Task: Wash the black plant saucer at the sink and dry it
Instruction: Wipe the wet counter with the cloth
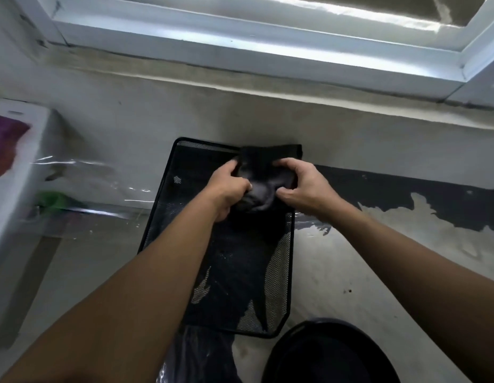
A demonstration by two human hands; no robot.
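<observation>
Both left hand (229,187) and right hand (305,186) grip dark cloth (261,186) over the mesh tray (279,272) on stained counter (351,272).

Hands: 2, left hand (229,189) and right hand (304,186), both ctr frame. Black cloth (261,186): 1, bunched btwn them. Black mesh tray (279,261): 1, ctr. Round black saucer (331,352): 1, bottom right. Window frame (240,31): 1, across top. White box (27,167): 1, left edge. Purple item (5,142): 1, upper left, blurred. Green item (53,200): 1, mid left, blurred.
</observation>
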